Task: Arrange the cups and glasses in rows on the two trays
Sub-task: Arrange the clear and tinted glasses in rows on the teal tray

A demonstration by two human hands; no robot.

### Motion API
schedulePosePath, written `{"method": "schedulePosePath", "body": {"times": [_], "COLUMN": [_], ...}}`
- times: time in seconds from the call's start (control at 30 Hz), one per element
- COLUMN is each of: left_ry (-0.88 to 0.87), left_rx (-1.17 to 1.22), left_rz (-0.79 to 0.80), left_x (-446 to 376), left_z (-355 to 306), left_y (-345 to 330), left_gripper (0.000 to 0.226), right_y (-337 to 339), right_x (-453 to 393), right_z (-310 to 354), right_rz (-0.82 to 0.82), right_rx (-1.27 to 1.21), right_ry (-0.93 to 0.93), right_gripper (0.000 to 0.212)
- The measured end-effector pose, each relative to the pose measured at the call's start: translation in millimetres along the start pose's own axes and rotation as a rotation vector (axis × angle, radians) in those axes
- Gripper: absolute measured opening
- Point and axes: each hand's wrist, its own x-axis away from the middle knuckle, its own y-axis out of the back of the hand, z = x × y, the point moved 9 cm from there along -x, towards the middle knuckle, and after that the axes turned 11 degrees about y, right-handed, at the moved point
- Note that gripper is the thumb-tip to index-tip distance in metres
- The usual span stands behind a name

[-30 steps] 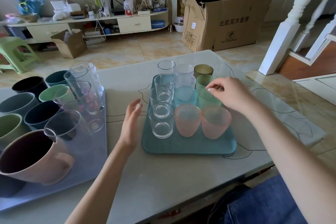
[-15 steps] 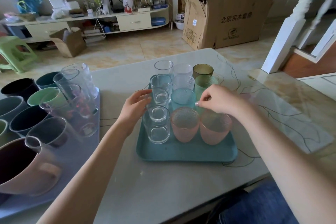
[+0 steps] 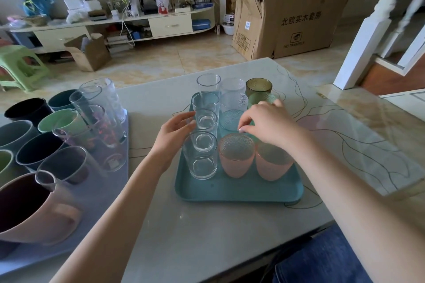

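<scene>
We see a teal tray (image 3: pixel 239 190) near the middle of the grey table (image 3: pixel 195 225), loaded with glasses in three columns running from 6 toward 12 o'clock: clear tumblers (image 3: pixel 203 156) on the left, textured clear and blue glasses (image 3: pixel 231 119) in the middle, and green glasses (image 3: pixel 258 86) at the far right, with two pink textured glasses (image 3: pixel 236 156) at the near end. Our left hand (image 3: pixel 172 135) sits at 9 o'clock of the tray, its fingers loosely curved and slightly apart against the side of the clear tumblers; whether they actually grip one we cannot tell. Our right hand (image 3: pixel 269 125) hovers over the right column, thumb and forefinger brought together in a pinch just above the pink glasses; what they close on is hidden. At 9 o'clock of the table a grey tray (image 3: pixel 108 190) carries coloured mugs (image 3: pixel 39 153) and tall clear glasses (image 3: pixel 101 108), crowded together. A cardboard box (image 3: pixel 292 20) stands on the floor at 12 o'clock.
</scene>
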Motion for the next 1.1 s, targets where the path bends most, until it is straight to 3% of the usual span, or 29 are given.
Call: {"method": "schedulePosePath", "body": {"times": [1.1], "left_ry": [-0.029], "left_rx": [0.055], "left_rz": [-0.04], "left_x": [8.8], "left_z": [0.4], "left_y": [0.9], "left_gripper": [0.022], "right_y": [-5.6], "right_x": [-2.8], "right_z": [12.5], "right_rz": [0.0], "right_rx": [-0.101], "right_ry": [0.027], "right_gripper": [0.015]}}
